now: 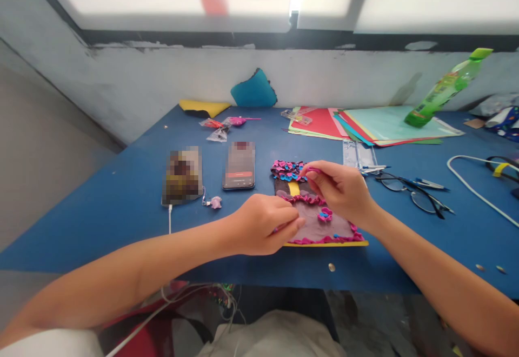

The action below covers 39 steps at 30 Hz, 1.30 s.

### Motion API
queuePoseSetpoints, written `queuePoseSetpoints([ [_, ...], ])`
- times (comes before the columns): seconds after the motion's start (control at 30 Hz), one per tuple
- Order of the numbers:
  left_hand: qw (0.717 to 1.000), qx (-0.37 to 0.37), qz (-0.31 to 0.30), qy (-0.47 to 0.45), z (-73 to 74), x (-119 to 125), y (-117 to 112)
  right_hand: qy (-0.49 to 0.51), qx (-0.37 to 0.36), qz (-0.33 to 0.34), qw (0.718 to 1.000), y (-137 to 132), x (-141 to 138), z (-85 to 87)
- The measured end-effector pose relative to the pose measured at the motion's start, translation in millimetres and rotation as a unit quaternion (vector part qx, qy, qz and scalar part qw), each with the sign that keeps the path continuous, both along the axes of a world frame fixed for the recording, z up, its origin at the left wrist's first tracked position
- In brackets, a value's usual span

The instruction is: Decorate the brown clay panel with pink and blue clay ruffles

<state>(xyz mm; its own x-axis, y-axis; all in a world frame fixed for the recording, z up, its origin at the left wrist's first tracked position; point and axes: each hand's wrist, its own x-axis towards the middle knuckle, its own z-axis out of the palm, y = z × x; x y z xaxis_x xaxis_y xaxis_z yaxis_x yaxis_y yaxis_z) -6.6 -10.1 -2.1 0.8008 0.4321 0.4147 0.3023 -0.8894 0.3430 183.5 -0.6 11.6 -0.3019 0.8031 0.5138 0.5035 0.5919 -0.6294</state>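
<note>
Currently a pink paper piece (312, 170) is pinched in the right hand (340, 189) over the far part of the craft card (312, 222), centre table (121, 205); the card's near-left edge is pinched by the left hand (263, 230). Accurate placement is judged necessary.

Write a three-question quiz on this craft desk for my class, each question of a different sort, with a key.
1. True or false: the eyeglasses lie right of the craft panel.
2. How many phones lie left of the panel?
3. The right hand pinches: A) a pink piece B) a pen C) the green bottle.

Key: 1 true. 2 two: left phone, right phone. 3 A.
</note>
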Motion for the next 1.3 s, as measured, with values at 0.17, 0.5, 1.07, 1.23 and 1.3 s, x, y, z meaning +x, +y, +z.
queuePoseSetpoints([
  [0.17,0.99,-0.133,0.028,-0.024,2.3,-1.0,2.9,-0.061,0.046,0.004,0.997,-2.5,2.0,6.1],
  [0.5,0.884,-0.44,0.054,-0.149,9.3,1.4,5.7,-0.015,0.033,0.085,0.996,-4.5,0.7,1.4],
  [1.07,0.74,-0.589,0.107,-0.307,6.6,3.8,14.0,-0.053,0.175,0.087,0.979,-7.8,-2.9,-3.0],
  [1.23,0.74,-0.59,0.104,-0.307,5.1,1.7,16.4,-0.074,0.191,0.049,0.978,-5.5,-3.1,-4.3],
  [1.3,0.744,-0.583,0.107,-0.309,5.9,1.9,15.8,-0.085,0.187,0.042,0.978,-4.9,-3.8,-6.1],
])
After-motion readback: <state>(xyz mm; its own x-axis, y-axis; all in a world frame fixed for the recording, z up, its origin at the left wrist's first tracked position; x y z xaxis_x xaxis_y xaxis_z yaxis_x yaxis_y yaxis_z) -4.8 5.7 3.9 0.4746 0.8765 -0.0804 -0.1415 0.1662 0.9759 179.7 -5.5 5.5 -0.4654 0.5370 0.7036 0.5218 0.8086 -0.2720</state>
